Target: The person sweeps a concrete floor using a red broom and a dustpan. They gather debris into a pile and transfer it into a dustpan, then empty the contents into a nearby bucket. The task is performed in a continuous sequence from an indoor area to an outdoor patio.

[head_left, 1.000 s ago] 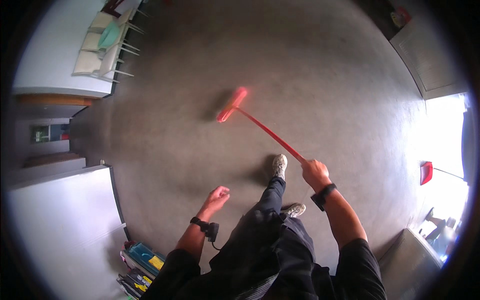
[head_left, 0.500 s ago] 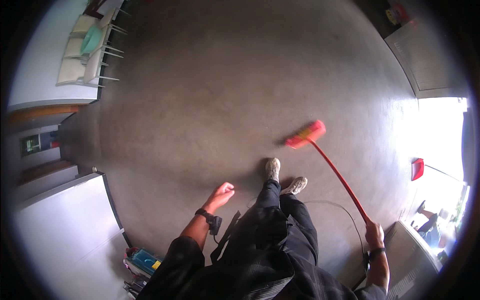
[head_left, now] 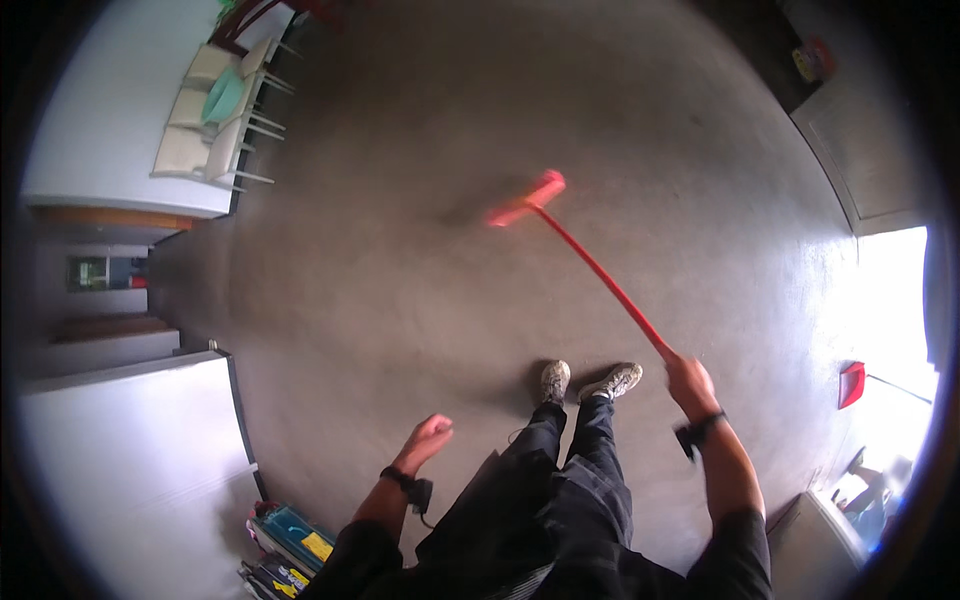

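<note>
A red broom (head_left: 597, 266) slants across the middle of the view, with my right hand (head_left: 690, 388) wrapped round the end of its handle. The broom's pinkish-red head (head_left: 527, 201) is ahead of my feet and slightly smeared by motion; a soft shadow lies beside it. Whether the bristles touch the floor I cannot tell. My left hand (head_left: 427, 441) hangs to the left of my legs, its fingers curled in, with nothing showing in it. Dark bands with small devices circle both wrists.
Grey, smooth floor (head_left: 400, 280) stretches around my shoes (head_left: 612, 381). White chairs (head_left: 190, 130) carrying a green basin (head_left: 223, 97) line the left wall. A white partition (head_left: 130, 450) and a blue box (head_left: 290, 532) stand near left. A red dustpan (head_left: 851, 385) is by the bright doorway at right.
The broom head has swung forward and left, away from my feet. My right hand has moved forward and inward with the handle. My left hand has drawn back slightly, and my feet have shifted.
</note>
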### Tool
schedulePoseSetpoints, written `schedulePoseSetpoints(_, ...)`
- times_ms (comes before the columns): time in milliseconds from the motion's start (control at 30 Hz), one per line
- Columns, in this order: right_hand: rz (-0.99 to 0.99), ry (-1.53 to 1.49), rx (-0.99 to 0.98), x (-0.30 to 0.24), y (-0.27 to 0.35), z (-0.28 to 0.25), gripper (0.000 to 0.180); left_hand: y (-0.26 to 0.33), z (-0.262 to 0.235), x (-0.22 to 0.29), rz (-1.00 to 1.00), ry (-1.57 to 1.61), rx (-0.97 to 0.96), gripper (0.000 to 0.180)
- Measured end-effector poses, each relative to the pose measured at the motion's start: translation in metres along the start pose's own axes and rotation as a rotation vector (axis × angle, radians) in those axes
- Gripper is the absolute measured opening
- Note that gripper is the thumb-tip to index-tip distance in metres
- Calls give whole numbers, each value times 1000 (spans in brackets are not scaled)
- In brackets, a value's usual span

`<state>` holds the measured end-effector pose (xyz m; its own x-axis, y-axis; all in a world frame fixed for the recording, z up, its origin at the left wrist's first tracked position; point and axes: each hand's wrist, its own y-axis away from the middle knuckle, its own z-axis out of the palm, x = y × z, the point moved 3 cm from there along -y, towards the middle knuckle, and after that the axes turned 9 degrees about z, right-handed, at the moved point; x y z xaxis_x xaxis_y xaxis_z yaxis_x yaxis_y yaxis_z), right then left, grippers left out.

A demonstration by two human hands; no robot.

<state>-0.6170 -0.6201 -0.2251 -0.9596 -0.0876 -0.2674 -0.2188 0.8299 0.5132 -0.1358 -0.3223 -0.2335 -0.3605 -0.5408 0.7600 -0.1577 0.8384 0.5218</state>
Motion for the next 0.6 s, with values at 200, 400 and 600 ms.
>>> schedulePoseSetpoints(200,-69,50,2,-116,-120,-18,31,70,1,-60,-140,-204,94,19)
schedulePoseSetpoints(400,21,41,-7,48,-51,-4,33,38,52,-16,-301,-89,-27,24)
schedulePoseSetpoints(600,434,15,-101,229,184,5,35,-43,91,54,-161,-71,-103,27)
